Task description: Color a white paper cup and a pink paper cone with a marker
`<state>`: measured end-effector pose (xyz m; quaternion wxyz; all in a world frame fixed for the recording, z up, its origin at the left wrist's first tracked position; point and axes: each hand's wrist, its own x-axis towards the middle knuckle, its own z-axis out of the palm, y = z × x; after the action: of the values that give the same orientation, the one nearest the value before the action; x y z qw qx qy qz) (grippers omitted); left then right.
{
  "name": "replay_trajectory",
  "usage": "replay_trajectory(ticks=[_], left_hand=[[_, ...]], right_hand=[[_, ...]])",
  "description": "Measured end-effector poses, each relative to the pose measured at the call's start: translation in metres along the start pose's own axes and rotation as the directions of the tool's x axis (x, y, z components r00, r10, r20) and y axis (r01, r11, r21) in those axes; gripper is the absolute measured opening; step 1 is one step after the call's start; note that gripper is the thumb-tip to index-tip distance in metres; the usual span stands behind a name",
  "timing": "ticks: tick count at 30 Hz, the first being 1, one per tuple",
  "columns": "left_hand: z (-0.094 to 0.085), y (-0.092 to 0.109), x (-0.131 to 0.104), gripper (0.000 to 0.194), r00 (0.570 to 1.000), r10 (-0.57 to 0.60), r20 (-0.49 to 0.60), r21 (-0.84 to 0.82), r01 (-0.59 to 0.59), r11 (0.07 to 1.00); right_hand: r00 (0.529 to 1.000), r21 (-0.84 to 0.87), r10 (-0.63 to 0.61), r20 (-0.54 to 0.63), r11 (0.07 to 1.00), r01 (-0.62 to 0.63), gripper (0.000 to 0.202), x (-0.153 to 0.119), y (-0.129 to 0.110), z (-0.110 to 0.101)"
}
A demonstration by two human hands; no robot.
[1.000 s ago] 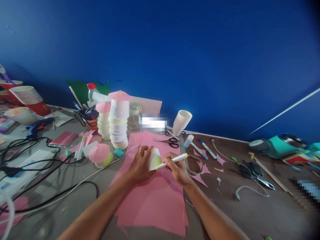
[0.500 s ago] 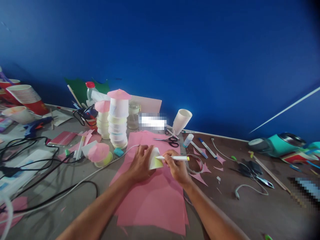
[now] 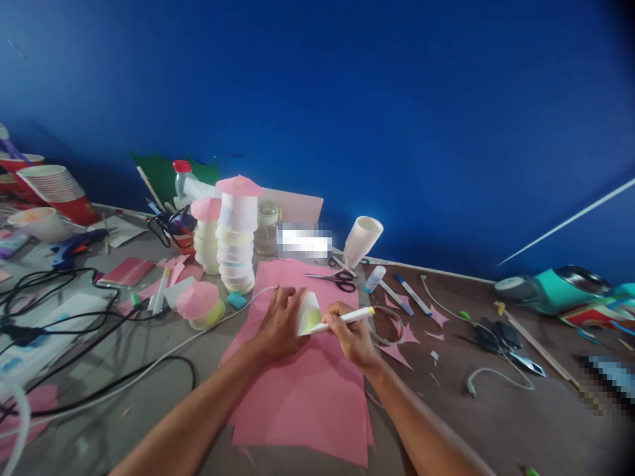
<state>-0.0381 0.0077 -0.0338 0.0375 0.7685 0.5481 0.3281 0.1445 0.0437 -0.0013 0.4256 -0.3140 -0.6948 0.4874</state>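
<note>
My right hand (image 3: 350, 334) is closed around a white marker (image 3: 354, 316) with a yellow end, its tip against a small white paper piece (image 3: 308, 304). Yellow-green colour covers the lower part of that piece. Along its left edge, my left hand (image 3: 282, 324) grips the piece, with some fingertips hidden behind it. Both hands are over pink paper sheets (image 3: 302, 403). Just beyond lie black-handled scissors (image 3: 342, 281). A blue eraser-like block (image 3: 237, 301) is left of my left hand.
Two stacked-cup towers (image 3: 237, 244) with pink cone tops stand at back left, near a glass jar (image 3: 268, 228). A white cup (image 3: 363, 239), a glue stick (image 3: 374, 279) and markers (image 3: 413, 295) are at right. Cables (image 3: 59, 317) and a glue gun (image 3: 74, 246) lie left.
The marker's tip has moved down the paper piece and the marker now tilts more. The yellow-green patch looks rounder. My left hand stays nearly in place.
</note>
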Motion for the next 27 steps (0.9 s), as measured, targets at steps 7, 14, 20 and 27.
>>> replay_trajectory(ticks=[7,14,20,27], left_hand=[[-0.0011,0.0019,0.0,0.078,1.0,-0.006,-0.004,-0.002,0.006,1.0],[-0.0005,-0.0004,-0.0005,0.079,1.0,-0.008,0.03,0.005,0.008,1.0],[-0.0013,0.0011,-0.0002,0.077,1.0,-0.01,0.02,-0.007,0.011,1.0],[-0.0003,0.0007,0.0,0.078,1.0,-0.009,0.027,0.005,0.008,1.0]], right_hand=[[0.999,-0.066,-0.04,-0.006,0.997,0.039,0.034,0.0003,-0.0008,0.0],[0.997,-0.064,-0.061,-0.05,0.996,0.057,0.033,0.002,0.0034,0.0001],[0.998,-0.001,-0.014,-0.065,1.0,0.014,0.035,0.0018,0.0033,-0.0006],[1.0,0.019,0.002,-0.014,1.0,-0.001,0.035,0.0017,0.0019,0.0001]])
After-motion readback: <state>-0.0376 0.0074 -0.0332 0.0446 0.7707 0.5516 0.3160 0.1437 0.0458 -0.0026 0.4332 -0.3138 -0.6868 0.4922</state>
